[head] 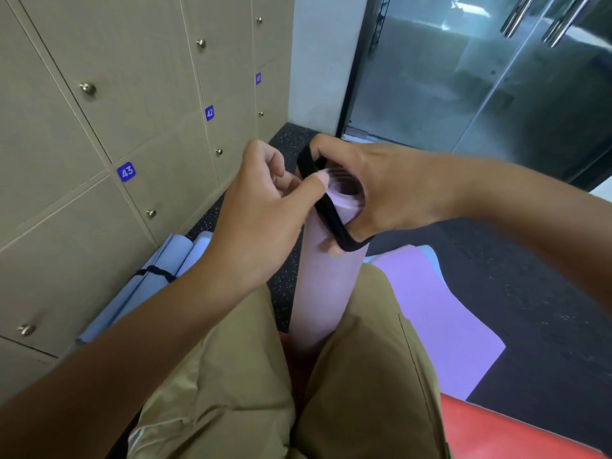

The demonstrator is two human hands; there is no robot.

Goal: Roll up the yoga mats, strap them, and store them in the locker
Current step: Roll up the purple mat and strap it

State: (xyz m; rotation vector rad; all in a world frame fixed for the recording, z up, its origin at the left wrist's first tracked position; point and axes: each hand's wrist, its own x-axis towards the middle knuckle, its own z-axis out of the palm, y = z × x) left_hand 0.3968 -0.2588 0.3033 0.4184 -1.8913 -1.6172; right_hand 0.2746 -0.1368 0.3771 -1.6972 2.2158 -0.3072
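Note:
A rolled pink yoga mat (326,293) stands upright between my knees. A black elastic strap (329,217) is stretched as a loop over its top end. My right hand (374,190) grips the top of the roll with the strap running round its fingers and thumb. My left hand (261,207) pinches the strap's near side at the roll's rim with thumb and fingers. Two rolled light-blue mats (155,276) lie on the floor by the lockers, bound by a dark strap. Beige lockers (99,127) with numbers 41 to 43 fill the left, all doors closed.
A flat purple mat (440,319) lies on the dark speckled floor (530,276) to the right, over a blue one. I sit on a red seat (516,432). Glass doors (480,77) with metal handles stand at the back right.

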